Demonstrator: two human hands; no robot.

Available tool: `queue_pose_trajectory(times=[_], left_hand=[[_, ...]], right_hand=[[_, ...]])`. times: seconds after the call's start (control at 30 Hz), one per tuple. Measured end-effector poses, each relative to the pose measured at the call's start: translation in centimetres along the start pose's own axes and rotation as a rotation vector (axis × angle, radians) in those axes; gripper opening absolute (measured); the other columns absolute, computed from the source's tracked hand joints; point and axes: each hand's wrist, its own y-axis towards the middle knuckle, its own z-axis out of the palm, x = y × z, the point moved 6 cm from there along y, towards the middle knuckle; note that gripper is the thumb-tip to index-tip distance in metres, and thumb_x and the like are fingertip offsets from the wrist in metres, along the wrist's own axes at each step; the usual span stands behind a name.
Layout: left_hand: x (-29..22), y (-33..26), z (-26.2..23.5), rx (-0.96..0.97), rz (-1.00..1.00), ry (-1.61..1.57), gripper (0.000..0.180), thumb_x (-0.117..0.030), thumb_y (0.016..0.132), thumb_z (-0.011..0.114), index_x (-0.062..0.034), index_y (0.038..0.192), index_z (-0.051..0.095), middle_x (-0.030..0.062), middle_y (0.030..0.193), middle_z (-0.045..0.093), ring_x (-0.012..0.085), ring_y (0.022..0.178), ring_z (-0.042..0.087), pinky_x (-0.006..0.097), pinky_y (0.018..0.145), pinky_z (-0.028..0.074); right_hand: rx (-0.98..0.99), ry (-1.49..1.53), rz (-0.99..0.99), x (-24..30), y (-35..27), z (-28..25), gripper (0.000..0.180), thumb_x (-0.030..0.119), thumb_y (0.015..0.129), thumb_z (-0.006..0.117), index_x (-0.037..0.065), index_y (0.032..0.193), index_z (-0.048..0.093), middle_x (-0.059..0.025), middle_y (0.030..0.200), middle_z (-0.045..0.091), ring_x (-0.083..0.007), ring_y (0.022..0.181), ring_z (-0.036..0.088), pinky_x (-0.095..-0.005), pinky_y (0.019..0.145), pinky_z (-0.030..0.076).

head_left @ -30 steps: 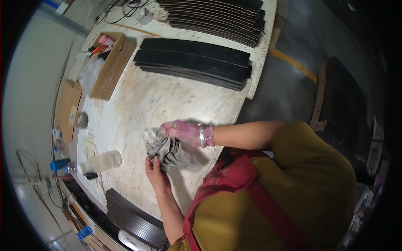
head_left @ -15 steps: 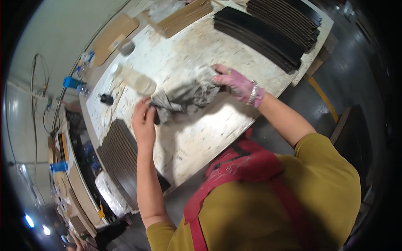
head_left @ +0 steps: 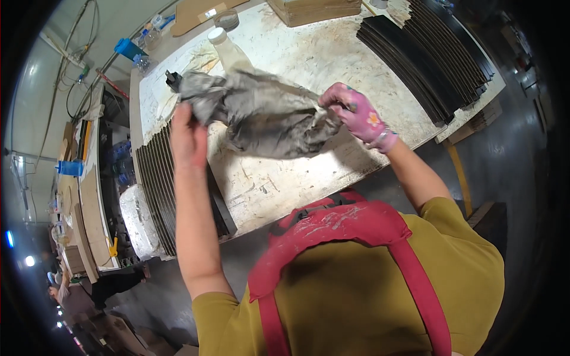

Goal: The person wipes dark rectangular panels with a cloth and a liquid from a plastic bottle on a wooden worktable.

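Two hands grip one grey rag (head_left: 267, 115), stretched above bench (head_left: 309, 53): bare left hand (head_left: 187, 139) clutching left end, pink-gloved right hand (head_left: 350, 113) pinching right end. Bottle (head_left: 228, 50) behind rag.

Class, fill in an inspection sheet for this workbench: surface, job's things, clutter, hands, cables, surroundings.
Surface: pale, stained workbench.
Job's things: grey rag, stretched between both hands above the bench.
Clutter: plastic bottle lying down; black curved strips stacked right; more strips stacked left; cardboard box.
Hands: left hand bare, gripping the rag; right hand in a pink glove, gripping the rag.
Cables: wires along the far-left wall.
Surroundings: dark floor; second bench left.
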Motion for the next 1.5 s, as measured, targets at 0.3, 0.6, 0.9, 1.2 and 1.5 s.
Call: queue_pose_trajectory(times=[0.3, 0.6, 0.9, 1.2, 1.5], left_hand=[[-1.0, -8.0, -7.3, 0.306, -0.354, 0.748, 0.026, -0.011, 0.078, 0.052, -0.0002, 0.099, 0.063, 0.0095, 0.111, 0.062, 0.0213, 0.105, 0.055, 0.033, 0.095, 0.039], [0.5, -10.1, -1.4, 0.718, -0.043, 1.597, 0.030, -0.017, 0.081, 0.063, -0.0001, 0.105, 0.059, 0.0143, 0.106, 0.059, 0.0303, 0.105, 0.055, 0.036, 0.091, 0.042], [1.4, -7.2, 3.9, 0.252, 0.134, 1.269, 0.058, -0.023, 0.082, 0.066, -0.0030, 0.131, 0.043, 0.0134, 0.127, 0.049, 0.0258, 0.101, 0.055, 0.033, 0.076, 0.047], [2.9, -6.1, 4.6, 0.191, 0.051, 0.931, 0.080, -0.015, 0.076, 0.071, -0.0058, 0.142, 0.026, 0.0170, 0.139, 0.036, 0.0251, 0.114, 0.046, 0.033, 0.083, 0.048], [3.2, -1.7, 2.4, 0.015, 0.014, 0.153, 0.027, -0.017, 0.096, 0.049, -0.0027, 0.117, 0.053, 0.0061, 0.110, 0.061, 0.0155, 0.101, 0.058, 0.031, 0.087, 0.047]], right_hand=[[0.243, 0.007, 0.283, -3.5, -2.2, -1.5, 0.030, 0.025, 0.087, 0.058, 0.004, 0.108, 0.061, -0.0118, 0.105, 0.062, -0.0243, 0.099, 0.059, -0.0333, 0.087, 0.046], [0.431, -0.786, 0.034, -3.1, 2.3, 8.4, 0.050, 0.050, 0.082, 0.059, 0.009, 0.109, 0.058, -0.0140, 0.112, 0.057, -0.0276, 0.114, 0.051, -0.0450, 0.101, 0.033], [0.300, -0.877, -0.404, -0.4, 5.9, 5.0, 0.018, 0.030, 0.080, 0.063, 0.016, 0.090, 0.067, -0.0043, 0.104, 0.062, -0.0226, 0.092, 0.061, -0.0407, 0.085, 0.044], [0.027, -0.289, -0.052, 6.6, 14.1, -2.3, 0.021, 0.021, 0.083, 0.063, 0.001, 0.091, 0.065, -0.0090, 0.095, 0.065, -0.0179, 0.088, 0.061, -0.0315, 0.081, 0.049], [0.369, 0.011, -0.446, 12.1, 11.7, 4.6, 0.048, 0.037, 0.084, 0.064, 0.007, 0.121, 0.056, -0.0103, 0.119, 0.057, -0.0246, 0.112, 0.052, -0.0386, 0.095, 0.042]])
